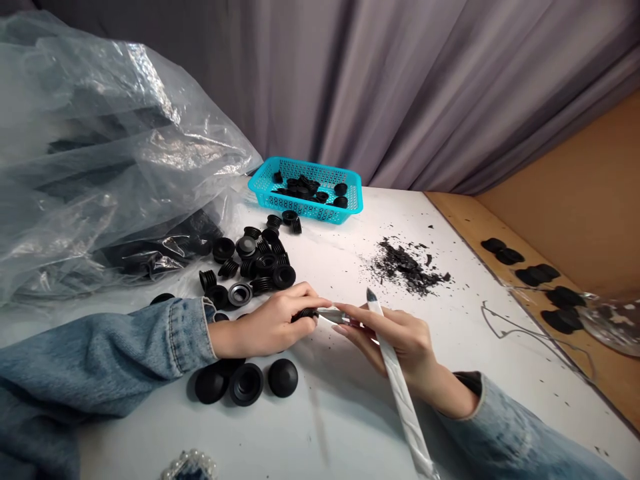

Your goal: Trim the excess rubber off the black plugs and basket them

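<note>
At left, a clear plastic bag with dark contents; loose black plugs on the white counter; left hand, grip closed on one black plug; behind, a teal basket of black pieces. Right hand, grip pinching a small metal blade at that plug, apparently edge work needing steadiness, plus a white-wrapped stick; beyond, black shavings.

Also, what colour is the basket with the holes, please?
The basket is bright turquoise, between blue and green. It shows in the head view.
</note>
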`<state>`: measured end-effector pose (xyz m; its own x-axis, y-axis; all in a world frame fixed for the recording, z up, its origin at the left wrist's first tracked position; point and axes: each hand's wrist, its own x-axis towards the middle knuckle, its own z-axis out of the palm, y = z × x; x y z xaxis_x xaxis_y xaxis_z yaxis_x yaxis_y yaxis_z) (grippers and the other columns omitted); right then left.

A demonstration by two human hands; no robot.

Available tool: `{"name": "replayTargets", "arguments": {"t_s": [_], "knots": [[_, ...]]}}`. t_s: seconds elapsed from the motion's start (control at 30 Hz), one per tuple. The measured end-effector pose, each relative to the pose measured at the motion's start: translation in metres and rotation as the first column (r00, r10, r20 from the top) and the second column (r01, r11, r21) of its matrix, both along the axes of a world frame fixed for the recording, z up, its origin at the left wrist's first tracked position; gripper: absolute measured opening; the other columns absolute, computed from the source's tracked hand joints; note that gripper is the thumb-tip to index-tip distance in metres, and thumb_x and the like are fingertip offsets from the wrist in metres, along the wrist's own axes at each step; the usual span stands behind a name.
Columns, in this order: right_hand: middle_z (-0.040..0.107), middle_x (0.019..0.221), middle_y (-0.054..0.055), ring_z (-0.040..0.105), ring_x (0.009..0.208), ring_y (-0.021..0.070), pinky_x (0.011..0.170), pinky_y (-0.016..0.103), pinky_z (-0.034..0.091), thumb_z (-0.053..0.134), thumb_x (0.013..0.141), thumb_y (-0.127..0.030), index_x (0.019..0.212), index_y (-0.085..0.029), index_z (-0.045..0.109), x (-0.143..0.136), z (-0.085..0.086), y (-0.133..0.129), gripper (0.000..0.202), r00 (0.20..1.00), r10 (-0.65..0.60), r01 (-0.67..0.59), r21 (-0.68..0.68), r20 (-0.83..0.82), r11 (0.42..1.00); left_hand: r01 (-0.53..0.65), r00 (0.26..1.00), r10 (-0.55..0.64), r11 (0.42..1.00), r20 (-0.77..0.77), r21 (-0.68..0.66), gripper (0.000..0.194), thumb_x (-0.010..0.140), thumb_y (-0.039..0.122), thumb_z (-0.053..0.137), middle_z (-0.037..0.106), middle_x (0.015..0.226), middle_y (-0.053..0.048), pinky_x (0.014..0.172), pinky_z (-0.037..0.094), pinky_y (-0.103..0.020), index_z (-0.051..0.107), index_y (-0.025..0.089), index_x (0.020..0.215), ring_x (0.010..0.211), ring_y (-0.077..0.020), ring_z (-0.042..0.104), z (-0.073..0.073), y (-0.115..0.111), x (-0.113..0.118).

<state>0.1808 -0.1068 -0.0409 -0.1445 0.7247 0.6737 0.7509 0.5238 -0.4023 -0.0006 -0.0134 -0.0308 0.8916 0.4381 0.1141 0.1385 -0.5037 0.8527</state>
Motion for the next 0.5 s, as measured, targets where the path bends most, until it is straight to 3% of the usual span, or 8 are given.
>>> {"name": "replayTargets", "arguments": {"t_s": [0.2,0.5], "knots": [[0.06,0.054,0.0,0.043,0.038,0.009,0.036,0.023,0.034,0.058,0.086,-0.019,0.102,-0.013,0.067,0.0,-0.007,-0.001,0.019,0.999,0.017,-0.018,0.015,0.033,1.0,0.004,0.999,-0.004,1.0,0.032,0.012,0.037,0.084,0.016,0.038,0.052,0.095,-0.01,0.085,0.044,-0.031,0.057,0.004,0.112,0.091,-0.0173,0.053,-0.001,0.0,0.0],[0.058,0.057,0.0,0.044,0.041,0.0094,0.039,0.023,0.035,0.057,0.086,-0.016,0.108,-0.014,0.064,0.001,-0.01,-0.003,0.023,0.999,0.012,-0.012,-0.009,0.048,1.0,0.003,1.0,-0.003,1.0,0.025,0.025,0.034,0.084,0.015,0.038,0.052,0.096,-0.008,0.086,0.045,-0.029,0.058,0.009,0.111,0.091,-0.0158,0.053,0.0,-0.001,0.0]]}}
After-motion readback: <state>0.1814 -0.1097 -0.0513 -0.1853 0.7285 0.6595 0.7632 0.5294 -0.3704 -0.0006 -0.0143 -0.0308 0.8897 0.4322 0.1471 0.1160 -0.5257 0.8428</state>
